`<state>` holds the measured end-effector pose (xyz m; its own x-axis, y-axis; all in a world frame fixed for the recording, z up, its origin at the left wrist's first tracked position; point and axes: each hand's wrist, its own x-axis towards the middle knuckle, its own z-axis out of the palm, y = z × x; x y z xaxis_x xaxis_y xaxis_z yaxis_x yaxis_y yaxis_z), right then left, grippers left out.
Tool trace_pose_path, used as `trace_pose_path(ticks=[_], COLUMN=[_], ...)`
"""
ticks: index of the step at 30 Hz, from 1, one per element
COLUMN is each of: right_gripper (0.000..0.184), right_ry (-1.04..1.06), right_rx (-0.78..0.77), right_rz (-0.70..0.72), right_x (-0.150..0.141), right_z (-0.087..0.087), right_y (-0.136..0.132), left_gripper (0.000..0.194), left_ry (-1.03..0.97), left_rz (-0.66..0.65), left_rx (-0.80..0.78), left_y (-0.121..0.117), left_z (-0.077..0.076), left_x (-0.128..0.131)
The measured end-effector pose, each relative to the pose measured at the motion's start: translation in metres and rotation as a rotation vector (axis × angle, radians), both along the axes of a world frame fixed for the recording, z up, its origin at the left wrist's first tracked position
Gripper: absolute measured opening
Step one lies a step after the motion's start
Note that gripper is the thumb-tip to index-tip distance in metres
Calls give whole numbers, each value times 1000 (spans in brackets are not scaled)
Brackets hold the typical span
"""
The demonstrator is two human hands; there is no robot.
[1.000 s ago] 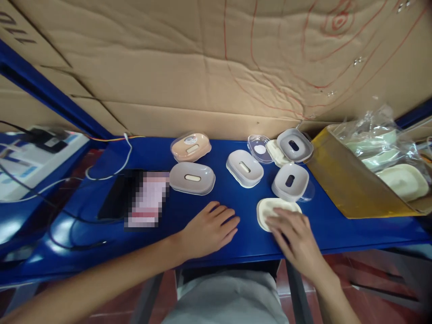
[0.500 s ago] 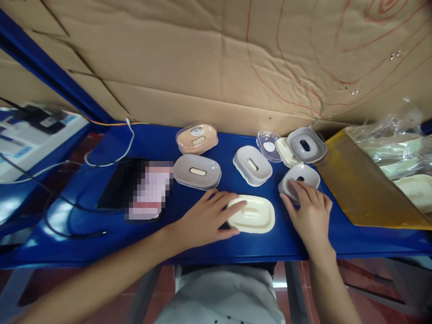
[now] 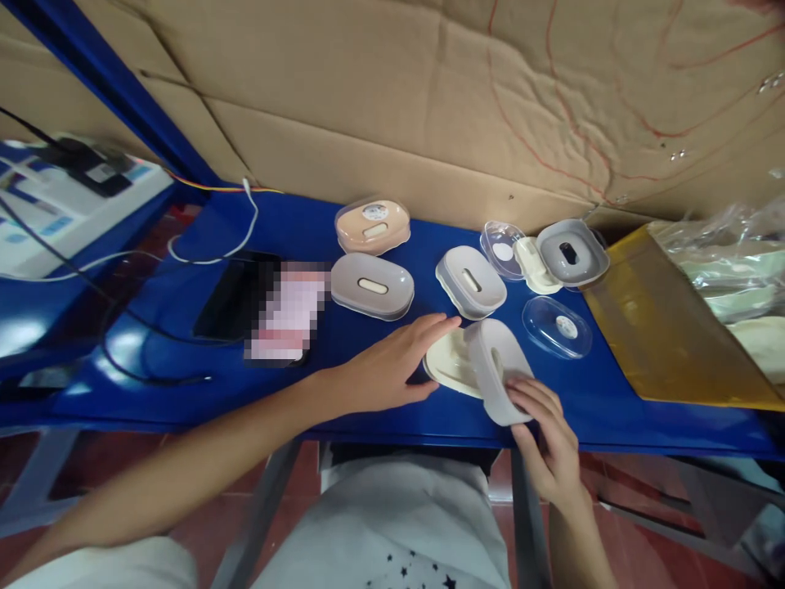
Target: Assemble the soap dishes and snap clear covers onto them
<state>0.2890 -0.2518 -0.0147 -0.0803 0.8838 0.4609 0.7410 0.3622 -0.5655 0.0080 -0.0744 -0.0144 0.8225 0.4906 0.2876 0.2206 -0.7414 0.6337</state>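
Note:
My right hand [image 3: 545, 438] grips a grey oval soap dish tray [image 3: 496, 368] with a slot in its middle. The tray is tilted on edge over the right part of a cream oval base [image 3: 446, 360] lying on the blue table. Beside the base's left end is my left hand [image 3: 392, 360], fingers spread, thumb and forefinger around that end; whether it touches is unclear. Behind the base sits a grey soap dish [image 3: 471, 282] with a cream bar showing in its slot. A clear lid with a round white sticker [image 3: 557, 327] lies to the right.
Farther back are another grey soap dish [image 3: 372, 285], a lidded peach one [image 3: 373, 227], and a grey tray [image 3: 572, 254] by cream parts [image 3: 537, 266]. A phone [image 3: 288, 307] and cables lie left. At right stands a box [image 3: 650, 319] of bagged parts; cardboard [image 3: 368, 106] rises behind.
My right hand has lifted the grey tray off the clear lid and carried it left to the cream base, tipping it. My left hand stays by the base. The camera view has shifted.

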Motion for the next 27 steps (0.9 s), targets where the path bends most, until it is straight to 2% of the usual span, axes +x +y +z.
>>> trace_pose_path(ticks=[3,6,8,11,15,17,22,27], right_gripper=[47,47,44,37,49,47,48,52], right_ry=[-26,-70,-95,-138,-286,-312,-260,-347], right_rx=[-56,-97,-106,-80,-42,-51,-106,-74], right_rz=[78,181,247,304,243,220,289,288], right_x=[3,7,8,10,7,5,2,-6], right_z=[2,10,14,16,12,11,14,11], right_y=[8,23,35,52,63,64,62,58], left_gripper=[113,114,107,84,61,60,73,57], left_ry=[13,46,68,64,19,14,33,36], left_rz=[-3,5,7,8,19,28,34,13], left_rx=[-26,-49,-36,55,157,180,175,194], left_y=[0,2,4,5,5,4,3,6], left_z=[1,2,3,1,-4,-4,-2,-4], left_x=[0,-1,-1,0,3,3,2,2])
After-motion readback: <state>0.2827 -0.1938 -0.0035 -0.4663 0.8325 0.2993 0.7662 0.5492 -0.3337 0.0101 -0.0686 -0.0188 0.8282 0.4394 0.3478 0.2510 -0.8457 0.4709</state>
